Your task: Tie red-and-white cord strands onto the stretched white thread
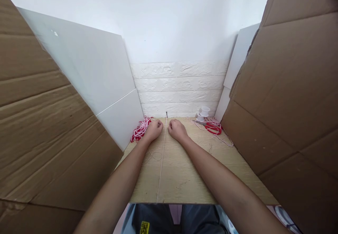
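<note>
Across the wooden table (190,188), your left hand (154,130) sits just left of the taut cord (162,156), your right hand (177,129) just right, both near its far end; the fingers of each look drawn together, though I cannot tell whether they pinch thread; pull evenly so the cord stays straight; tall cardboard panels (290,103) stand well out either side of the cord; left of it, the yarn bundle (144,128) crowds your left hand; your best room is right of it, nearer you than the scissors (207,124) and white spools (205,111).
</note>
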{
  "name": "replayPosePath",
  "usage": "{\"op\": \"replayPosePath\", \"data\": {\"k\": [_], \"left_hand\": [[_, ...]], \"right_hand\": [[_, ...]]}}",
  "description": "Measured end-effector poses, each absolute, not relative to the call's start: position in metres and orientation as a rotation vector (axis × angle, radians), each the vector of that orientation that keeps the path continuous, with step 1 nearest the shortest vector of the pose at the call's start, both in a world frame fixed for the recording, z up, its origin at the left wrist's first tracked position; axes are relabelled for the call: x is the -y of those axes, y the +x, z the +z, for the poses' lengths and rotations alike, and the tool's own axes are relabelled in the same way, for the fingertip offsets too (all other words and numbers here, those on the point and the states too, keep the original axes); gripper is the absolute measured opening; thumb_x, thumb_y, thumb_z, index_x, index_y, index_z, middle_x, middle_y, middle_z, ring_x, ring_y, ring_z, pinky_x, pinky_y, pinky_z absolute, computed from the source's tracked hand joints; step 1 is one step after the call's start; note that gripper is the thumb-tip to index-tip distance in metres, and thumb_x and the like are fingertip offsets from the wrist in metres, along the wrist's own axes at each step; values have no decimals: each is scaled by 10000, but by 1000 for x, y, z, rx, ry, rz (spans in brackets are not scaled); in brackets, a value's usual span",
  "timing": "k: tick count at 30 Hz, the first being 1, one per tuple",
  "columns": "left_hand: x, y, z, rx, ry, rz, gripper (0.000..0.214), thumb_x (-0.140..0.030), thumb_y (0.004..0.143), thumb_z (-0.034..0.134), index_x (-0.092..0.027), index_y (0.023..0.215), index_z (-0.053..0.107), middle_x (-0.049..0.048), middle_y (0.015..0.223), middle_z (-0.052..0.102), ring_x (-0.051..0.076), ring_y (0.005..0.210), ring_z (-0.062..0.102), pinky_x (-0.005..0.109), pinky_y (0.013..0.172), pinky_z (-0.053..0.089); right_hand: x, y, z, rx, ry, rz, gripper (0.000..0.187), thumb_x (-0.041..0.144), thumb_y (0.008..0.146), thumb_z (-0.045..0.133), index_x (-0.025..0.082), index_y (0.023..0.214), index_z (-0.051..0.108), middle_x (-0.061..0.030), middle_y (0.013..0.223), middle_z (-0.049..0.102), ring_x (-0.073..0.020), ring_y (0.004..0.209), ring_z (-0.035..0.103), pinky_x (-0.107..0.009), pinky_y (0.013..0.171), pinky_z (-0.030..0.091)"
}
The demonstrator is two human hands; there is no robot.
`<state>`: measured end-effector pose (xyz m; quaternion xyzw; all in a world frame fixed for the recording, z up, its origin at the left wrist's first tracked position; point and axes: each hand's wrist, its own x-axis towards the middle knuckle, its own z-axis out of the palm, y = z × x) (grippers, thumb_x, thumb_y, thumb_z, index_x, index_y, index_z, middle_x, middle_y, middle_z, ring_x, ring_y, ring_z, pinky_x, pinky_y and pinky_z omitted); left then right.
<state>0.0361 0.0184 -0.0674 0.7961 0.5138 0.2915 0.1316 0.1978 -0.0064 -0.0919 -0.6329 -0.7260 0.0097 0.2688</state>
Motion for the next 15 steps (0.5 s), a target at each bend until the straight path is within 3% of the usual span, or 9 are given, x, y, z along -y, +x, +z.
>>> {"op": "replayPosePath", "data": {"k": [15], "left_hand": [[-18,38,-66,-1584,2308,849,115,-181,799,493,-180,721,578,43,729,647,179,693,560,291,647,372]], "right_hand": [[7,196,-89,1946,-1780,60,193,214,932,441,158,1018,605,-128,1061,642,-218,931,586,-310,805,429]]}}
